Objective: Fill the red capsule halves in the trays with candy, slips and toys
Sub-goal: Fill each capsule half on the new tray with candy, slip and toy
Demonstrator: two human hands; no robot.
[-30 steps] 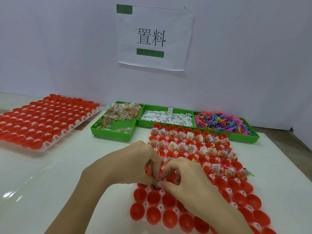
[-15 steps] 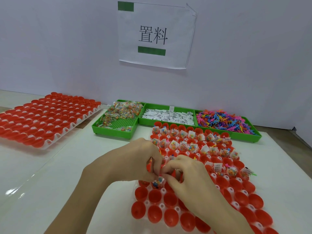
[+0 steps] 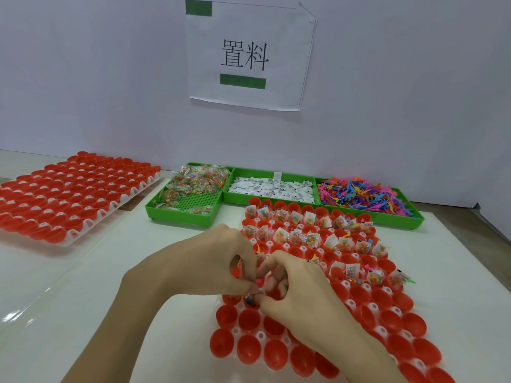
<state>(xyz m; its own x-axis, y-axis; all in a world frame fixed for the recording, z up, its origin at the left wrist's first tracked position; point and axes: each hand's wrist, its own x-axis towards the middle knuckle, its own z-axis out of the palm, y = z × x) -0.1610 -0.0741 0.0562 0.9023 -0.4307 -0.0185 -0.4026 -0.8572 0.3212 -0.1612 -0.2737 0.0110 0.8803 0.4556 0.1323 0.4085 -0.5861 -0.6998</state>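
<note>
My left hand (image 3: 204,266) and my right hand (image 3: 301,291) meet fingertip to fingertip over the near tray (image 3: 261,334) of red capsule halves. Together they pinch a small candy packet (image 3: 250,300) that sits in a capsule half at the tray's left side. A bit of a pink toy (image 3: 260,281) shows between the fingers. The far rows of this tray hold filled halves (image 3: 309,233) with candy, slips and toys. The near rows hold empty halves (image 3: 249,352).
Three green bins stand at the back: candy packets (image 3: 193,183), white slips (image 3: 272,187), coloured toys (image 3: 359,194). A second tray (image 3: 91,225) of empty red halves lies at the left. A paper sign (image 3: 249,56) hangs on the wall.
Both hands stayed together over the same capsule half. The candy packet has gone lower into it, and the fingers have closed over it.
</note>
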